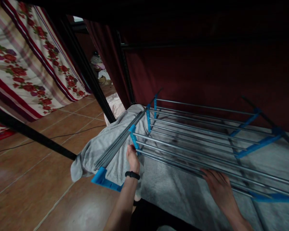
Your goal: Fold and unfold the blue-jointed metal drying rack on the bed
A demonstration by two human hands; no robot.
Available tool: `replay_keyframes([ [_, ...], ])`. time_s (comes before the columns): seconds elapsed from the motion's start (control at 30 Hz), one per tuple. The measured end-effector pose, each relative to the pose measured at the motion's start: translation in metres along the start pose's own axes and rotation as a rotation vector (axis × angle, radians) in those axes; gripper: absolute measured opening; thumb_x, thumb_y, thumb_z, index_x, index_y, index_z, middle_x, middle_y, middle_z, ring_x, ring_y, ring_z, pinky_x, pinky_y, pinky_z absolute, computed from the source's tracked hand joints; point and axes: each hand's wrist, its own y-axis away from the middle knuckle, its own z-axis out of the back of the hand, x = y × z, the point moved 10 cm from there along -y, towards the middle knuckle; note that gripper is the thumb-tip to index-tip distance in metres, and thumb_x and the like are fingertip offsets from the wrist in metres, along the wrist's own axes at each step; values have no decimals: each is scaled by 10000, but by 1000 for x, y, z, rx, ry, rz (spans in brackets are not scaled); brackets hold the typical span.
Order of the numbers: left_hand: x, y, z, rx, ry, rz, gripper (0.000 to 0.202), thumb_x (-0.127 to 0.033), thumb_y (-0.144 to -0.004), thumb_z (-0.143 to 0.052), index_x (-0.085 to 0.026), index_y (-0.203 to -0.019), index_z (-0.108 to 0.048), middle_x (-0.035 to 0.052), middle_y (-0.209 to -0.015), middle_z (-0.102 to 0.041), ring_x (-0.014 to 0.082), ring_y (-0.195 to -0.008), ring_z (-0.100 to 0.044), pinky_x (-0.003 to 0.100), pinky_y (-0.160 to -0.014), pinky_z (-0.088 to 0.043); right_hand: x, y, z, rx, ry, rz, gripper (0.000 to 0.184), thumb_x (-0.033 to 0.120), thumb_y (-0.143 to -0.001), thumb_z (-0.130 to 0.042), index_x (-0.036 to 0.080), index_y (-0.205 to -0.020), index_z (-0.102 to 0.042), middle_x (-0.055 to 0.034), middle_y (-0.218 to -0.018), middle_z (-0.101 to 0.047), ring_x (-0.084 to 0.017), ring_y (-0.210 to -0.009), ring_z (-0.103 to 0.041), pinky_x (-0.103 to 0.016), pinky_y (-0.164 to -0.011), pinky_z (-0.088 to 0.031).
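A partly built rack of metal tubes (195, 149) with blue plastic brackets lies on a grey blanket (159, 183). My left hand (133, 160), with a black band at the wrist, is closed on the near left blue bracket (134, 139), at the tube ends. Farther right, my right hand (218, 184) has its fingers together over the front tube; its fingertips are partly hidden. Left of the rack, several loose grey rods (120, 139) lie in a bundle on the blanket. Below them rests a separate blue bracket (106, 179).
A black metal bed frame (91, 73) surrounds the space, with a post at left and a dark frame overhead. Behind the rack hangs a dark red curtain (195, 73). A floral cloth (33, 61) hangs at left above the tiled floor (50, 173), where a cable (62, 136) runs.
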Motion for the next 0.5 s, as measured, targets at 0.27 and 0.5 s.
replay_keyframes([
  [0.27,24,-23,-27,123,42,132,651,-780,-942,-435,-218,-623,-512,-14,-485,-494,129,-452,-467,245,-475,-381,1,0,-3,5,17,21,298,285,-1077,-451,234,-1258,-682,-61,-1096,-780,-245,-1008,-704,-426,-960,-425],
  [0.5,32,-25,-33,137,178,214,582,-751,-906,-563,-221,-681,-472,-64,-528,-440,88,-463,-404,221,-490,-372,1,3,-4,34,45,29,307,248,-1058,-466,239,-1290,-666,-58,-1152,-774,-240,-1041,-698,-441,-998,-422],
])
